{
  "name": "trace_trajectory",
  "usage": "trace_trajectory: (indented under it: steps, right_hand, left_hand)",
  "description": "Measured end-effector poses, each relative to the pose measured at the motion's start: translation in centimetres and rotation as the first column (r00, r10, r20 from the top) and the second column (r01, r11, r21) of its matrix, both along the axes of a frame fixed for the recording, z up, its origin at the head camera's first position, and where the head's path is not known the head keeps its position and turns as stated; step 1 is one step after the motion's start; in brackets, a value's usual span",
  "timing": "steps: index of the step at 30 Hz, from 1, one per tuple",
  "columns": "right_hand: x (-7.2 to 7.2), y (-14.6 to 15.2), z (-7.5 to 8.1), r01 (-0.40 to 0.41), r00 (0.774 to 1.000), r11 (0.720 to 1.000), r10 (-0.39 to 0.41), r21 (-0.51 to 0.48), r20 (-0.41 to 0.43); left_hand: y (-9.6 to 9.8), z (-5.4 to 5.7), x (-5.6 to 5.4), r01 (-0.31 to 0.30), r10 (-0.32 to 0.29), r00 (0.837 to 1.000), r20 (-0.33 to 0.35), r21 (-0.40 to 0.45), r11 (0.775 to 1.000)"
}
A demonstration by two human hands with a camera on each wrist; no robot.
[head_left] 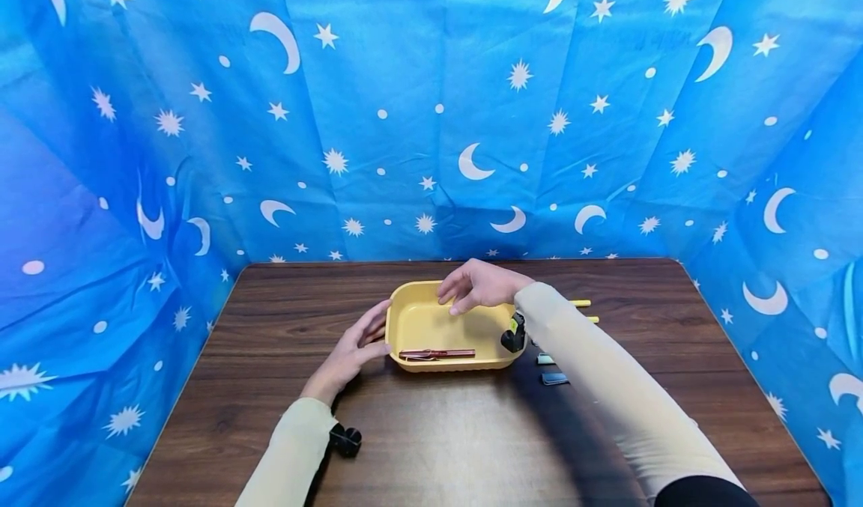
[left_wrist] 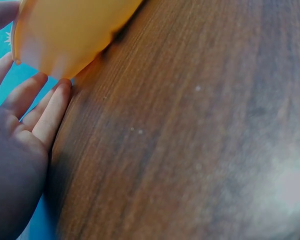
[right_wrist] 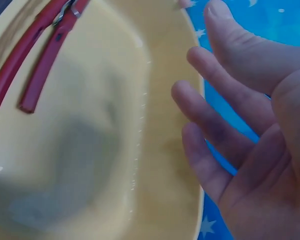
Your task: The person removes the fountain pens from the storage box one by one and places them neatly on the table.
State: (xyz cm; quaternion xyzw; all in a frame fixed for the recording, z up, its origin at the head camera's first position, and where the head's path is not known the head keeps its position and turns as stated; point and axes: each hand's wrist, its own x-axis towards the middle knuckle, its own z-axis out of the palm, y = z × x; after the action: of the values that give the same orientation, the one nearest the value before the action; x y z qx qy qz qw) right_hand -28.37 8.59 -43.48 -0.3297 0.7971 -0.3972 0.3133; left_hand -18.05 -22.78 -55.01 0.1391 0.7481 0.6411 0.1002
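Observation:
A yellow plastic basket [head_left: 445, 320] sits toward the back of the table, with red pens [head_left: 437, 354] lying along its near inner side. In the right wrist view two red pens [right_wrist: 45, 75] show, their silver clips close together. My left hand [head_left: 350, 353] is at the basket's left end, fingertips touching the outer wall, thumb toward the near corner. My right hand [head_left: 482, 284] hovers over the back part of the basket, fingers loosely bent and nothing between them. The right wrist view shows this palm empty, fingers apart near the rim [right_wrist: 195, 150].
Right of the basket, partly under my right forearm, lie two thin yellow sticks [head_left: 581, 302], a pale green piece [head_left: 544, 359] and a dark blue piece [head_left: 554, 378]. A blue cloth [head_left: 404, 117] with moons and stars stands behind the brown wooden table [head_left: 431, 432].

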Motion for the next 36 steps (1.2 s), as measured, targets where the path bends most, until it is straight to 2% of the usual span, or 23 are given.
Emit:
trace_trajectory:
  steps: [11, 15, 21, 33, 36]
  right_hand:
    - [0.4, -0.3, -2.2, -0.101, 0.994, 0.984, 0.107, 0.146, -0.033]
    - [0.4, -0.6, -2.9, -0.137, 0.988, 0.968, 0.147, 0.213, -0.036]
    - [0.9, -1.1, -3.0, -0.187, 0.981, 0.938, 0.196, 0.293, -0.001]
    - [1.8, -1.6, -3.4, -0.112, 0.993, 0.951, 0.098, 0.290, 0.063]
    - [2.1, -1.7, -3.5, -0.106, 0.994, 0.953, 0.094, 0.285, 0.055]
  left_hand:
    - [0.1, 0.1, 0.0, -0.008, 0.008, 1.000, 0.004, -0.017, 1.000]
    - [0.1, 0.1, 0.0, -0.015, 0.016, 1.000, 0.018, -0.019, 1.000]
    - [0.2, 0.2, 0.0, -0.013, 0.013, 1.000, 0.018, -0.019, 1.000]
    - [0.1, -0.1, -0.1, 0.019, -0.019, 1.000, -0.018, 0.003, 1.000]
    - [0.1, -0.1, 0.0, 0.017, -0.017, 1.000, -0.013, 0.005, 1.000]
